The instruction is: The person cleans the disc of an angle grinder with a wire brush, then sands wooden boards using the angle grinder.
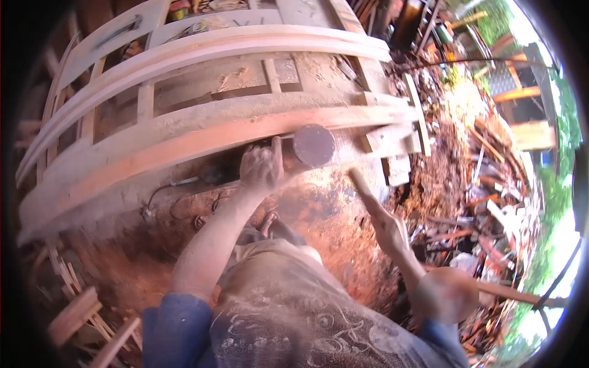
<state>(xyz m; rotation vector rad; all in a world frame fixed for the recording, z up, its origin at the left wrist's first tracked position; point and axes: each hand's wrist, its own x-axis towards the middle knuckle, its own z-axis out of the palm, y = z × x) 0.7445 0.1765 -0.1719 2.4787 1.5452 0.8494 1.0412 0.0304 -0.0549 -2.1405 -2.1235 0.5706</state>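
Observation:
My left hand (262,167) is closed at the near edge of a long wooden beam (245,136), with its fingers curled; what it grips is hidden. Just right of it is a round, dark disc-like object (314,146), close to the beam's edge. My right hand (389,230) is lower and further right, closed around a light stick-like handle (363,189) that points up and left. A blurred round brown shape (445,294) overlaps my right forearm; what it is cannot be made out.
A slatted wooden frame (147,101) spans the upper view, dusted with shavings. Short wood blocks (391,138) lie at the beam's right end. Wood scraps and debris (485,214) cover the ground at right. A dark cable (162,189) runs below the beam; more offcuts (75,316) lie lower left.

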